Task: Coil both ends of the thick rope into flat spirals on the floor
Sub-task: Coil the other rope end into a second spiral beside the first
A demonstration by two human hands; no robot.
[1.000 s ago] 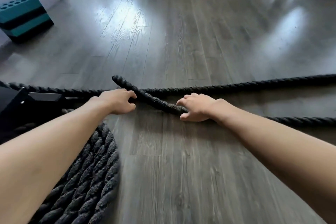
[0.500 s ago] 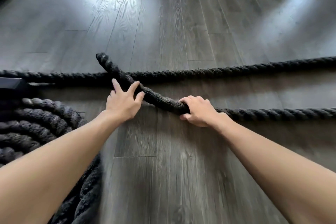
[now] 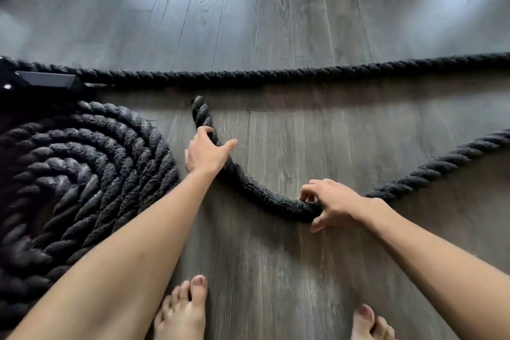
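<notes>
From my head view, the grey plank floor [image 3: 276,8] lies open on the far side, past a straight stretch [image 3: 276,74] of the rope that runs left to right across the whole width. Nearer, bare boards lie between that stretch and my hands. A finished flat spiral [image 3: 82,174] fills the left side; its right edge lies just beside my left forearm. A black block [image 3: 47,81] sits at its far edge. The loose end of the rope [image 3: 256,193] points away from me, its tip short of the straight stretch. From there it sags toward me in a curve and climbs off to the right edge. My left hand [image 3: 207,154] holds it near the tip, fingers curled over it and thumb spread to the right, arm reaching out long. My right hand [image 3: 334,201] grips the bottom of the curve, fingers hooked over, thumb on the near side. My left foot [image 3: 182,309] and right foot [image 3: 369,323] stand bare at the near edge.
</notes>
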